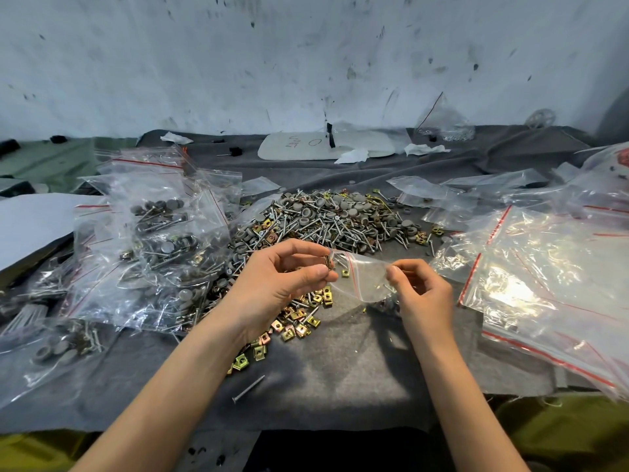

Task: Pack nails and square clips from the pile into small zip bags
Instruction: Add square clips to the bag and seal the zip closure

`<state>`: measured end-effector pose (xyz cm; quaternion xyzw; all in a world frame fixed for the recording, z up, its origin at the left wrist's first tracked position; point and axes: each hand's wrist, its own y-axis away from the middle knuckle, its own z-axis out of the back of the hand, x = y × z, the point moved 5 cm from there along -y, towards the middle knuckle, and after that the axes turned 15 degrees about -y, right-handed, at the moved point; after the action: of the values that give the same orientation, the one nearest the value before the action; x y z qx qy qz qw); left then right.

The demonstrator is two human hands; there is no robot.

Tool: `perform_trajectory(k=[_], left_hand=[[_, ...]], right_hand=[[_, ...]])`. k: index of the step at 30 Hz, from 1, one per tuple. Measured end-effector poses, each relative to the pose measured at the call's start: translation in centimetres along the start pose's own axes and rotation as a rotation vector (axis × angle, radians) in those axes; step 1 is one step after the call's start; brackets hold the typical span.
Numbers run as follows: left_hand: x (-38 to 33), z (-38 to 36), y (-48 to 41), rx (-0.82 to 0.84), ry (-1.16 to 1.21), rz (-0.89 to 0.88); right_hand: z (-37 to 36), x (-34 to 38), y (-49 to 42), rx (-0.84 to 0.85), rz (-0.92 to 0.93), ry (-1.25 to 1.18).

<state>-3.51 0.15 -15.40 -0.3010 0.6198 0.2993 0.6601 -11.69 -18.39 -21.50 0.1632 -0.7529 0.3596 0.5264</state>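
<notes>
While our right hand [423, 296] pinched the small zip bag [362, 279] by its right edge, our left hand [286, 281] pinched square clips [328, 265] at its left-facing mouth.

Workshop packing bench: hardware pile [326, 219], scuffed wall [272, 56]

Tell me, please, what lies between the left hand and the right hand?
In the head view, a small zip bag spans the gap: the right hand pinches one end, and the left hand holds square clips at the other end.
</notes>
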Motion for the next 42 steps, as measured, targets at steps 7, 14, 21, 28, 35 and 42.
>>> perform_trajectory(k=[7, 14, 21, 28, 35, 42], left_hand=[[-0.2, -0.1, 0.3, -0.047, -0.057, -0.022], [1.0, -1.0, 0.7, -0.084, -0.119, -0.026], [1.4, -2.0, 1.5, -0.054, 0.019, -0.096], [2.0, -2.2, 2.0, 0.047, 0.067, -0.139], [1.7, -2.2, 2.2, 0.1, 0.02, -0.144], [1.3, -1.9, 2.5, 0.049, -0.043, -0.166]], right_hand=[[0.1, -0.1, 0.0, -0.005, 0.009, 0.007], [-0.4, 0.5, 0.3, -0.005, 0.028, 0.091], [-2.0, 5.9, 5.0, 0.072, 0.19, -0.054], [-3.7, 5.9, 6.2, 0.176, 0.019, -0.134], [-3.6, 5.6, 6.5, 0.192, -0.085, -0.232], [-3.4, 5.5, 6.5, 0.156, -0.147, -0.339]])
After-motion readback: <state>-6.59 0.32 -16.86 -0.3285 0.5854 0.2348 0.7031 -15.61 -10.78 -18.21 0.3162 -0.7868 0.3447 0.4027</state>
